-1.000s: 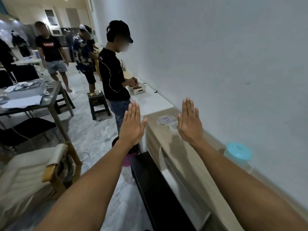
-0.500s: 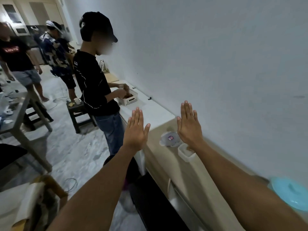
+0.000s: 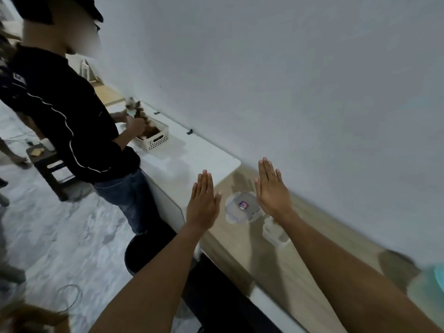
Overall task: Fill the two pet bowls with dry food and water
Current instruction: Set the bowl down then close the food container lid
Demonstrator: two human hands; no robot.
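Both my arms reach forward over a wooden counter (image 3: 242, 246) along the white wall. My left hand (image 3: 203, 204) is held flat with straight fingers, above the counter's front edge, holding nothing. My right hand (image 3: 272, 192) is also flat and empty, hovering just right of a clear plastic lid (image 3: 241, 209) with a small sticker that lies on the counter. A small clear plastic container (image 3: 274, 234) stands under my right wrist, partly hidden by it. A teal lid (image 3: 436, 280) shows, blurred, at the right edge. No pet bowls are plainly visible.
A person in a black shirt (image 3: 69, 121) stands close on the left at a white countertop (image 3: 192, 159), hands in a white basket (image 3: 153, 137). A dark stool (image 3: 48, 169) stands behind them on the marble floor. A black round bin (image 3: 141, 251) sits below my left arm.
The view has swung right and down toward the counter. The lid and container now lie closer, between and under my hands. Both hands stay flat and empty.
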